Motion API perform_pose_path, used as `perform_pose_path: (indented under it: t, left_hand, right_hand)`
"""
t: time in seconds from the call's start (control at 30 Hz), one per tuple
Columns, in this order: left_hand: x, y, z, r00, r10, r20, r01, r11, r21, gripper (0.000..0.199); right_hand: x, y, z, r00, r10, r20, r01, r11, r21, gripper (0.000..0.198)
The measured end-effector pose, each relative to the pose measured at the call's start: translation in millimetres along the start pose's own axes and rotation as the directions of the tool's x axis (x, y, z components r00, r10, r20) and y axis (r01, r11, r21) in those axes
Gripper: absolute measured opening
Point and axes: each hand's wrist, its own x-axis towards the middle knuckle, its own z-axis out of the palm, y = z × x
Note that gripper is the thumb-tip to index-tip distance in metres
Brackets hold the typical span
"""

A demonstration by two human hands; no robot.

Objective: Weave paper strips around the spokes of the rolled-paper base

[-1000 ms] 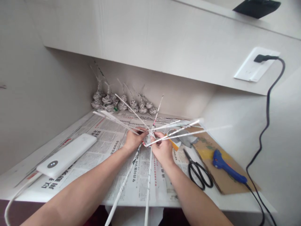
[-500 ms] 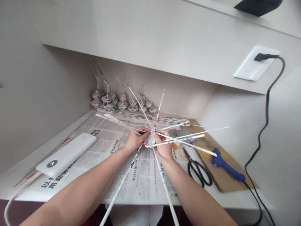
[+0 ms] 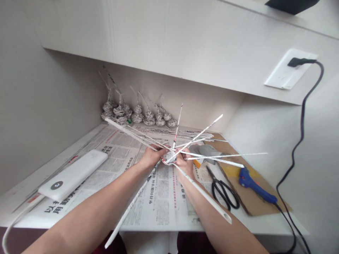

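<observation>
Between my hands is a small round weave of rolled newspaper tubes, its long spokes fanning out in all directions. My left hand pinches the left rim of the weave, with thumb and fingers pressed together. On the right rim, my right hand is closed, its fingers partly hidden behind crossing tubes. One thick paper tube runs toward me over my right forearm. Another tube slants down past my left forearm.
Newspaper covers the table. Left lies a white power bank with a cable. Right are black scissors and a blue glue gun on cardboard. Loose paper tubes and several woven gourds stand behind.
The weave has turned in my hands. A spoke that pointed up-left now points up-right, and the near tube has swung right over my right forearm. Both hands keep their grip.
</observation>
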Motion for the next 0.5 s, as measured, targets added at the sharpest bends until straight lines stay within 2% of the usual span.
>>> perform_pose_path:
  t: [0.13,0.3,0.4,0.5]
  left_hand:
    - [1,-2,0,0.994,-0.085,0.065,0.093,0.987,-0.129,0.032]
    - [-1,-1,1,0.984,-0.143,0.103,0.161,0.967,-0.198,0.035]
    - [-2,2,1,0.987,-0.135,0.084,0.147,0.976,-0.16,0.033]
    - [-1,4,0,0.995,-0.095,0.013,0.095,0.994,-0.062,0.031]
  right_hand:
    - [2,5,-3,0.999,-0.03,-0.02,0.029,0.998,-0.057,0.016]
    - [-3,-8,-1,0.999,-0.034,0.01,0.035,0.999,-0.041,0.009]
    - [-5,-11,0,0.999,-0.041,0.013,0.041,0.998,-0.05,0.009]
    - [-5,-10,0,0.999,-0.034,0.04,0.035,0.999,-0.03,0.011]
